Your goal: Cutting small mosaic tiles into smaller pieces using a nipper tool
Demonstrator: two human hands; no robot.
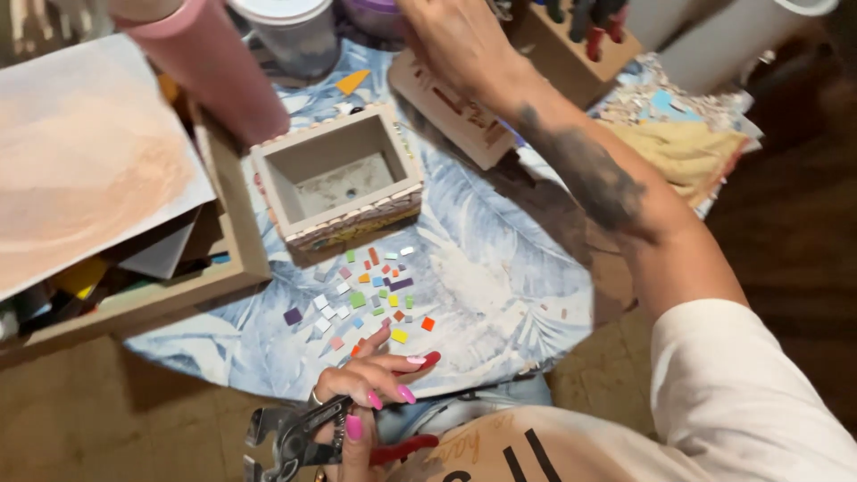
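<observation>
Left hand [366, 402] grips nippers [299, 442] just below loose tiles [366, 295]; right hand [455, 40] grip unclear, far side.

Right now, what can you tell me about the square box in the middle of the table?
The square box is open-topped, with thick pale walls that look like wood or board. Small tiles run in rows along its top rim and its near wall, so it looks partly covered in mosaic. Inside it is empty but for specks on the floor. It stands upright, turned slightly askew, on the leaf-patterned tablecloth, just behind the loose coloured tiles. A wooden tray lies close at its left. Neither hand touches it.
</observation>
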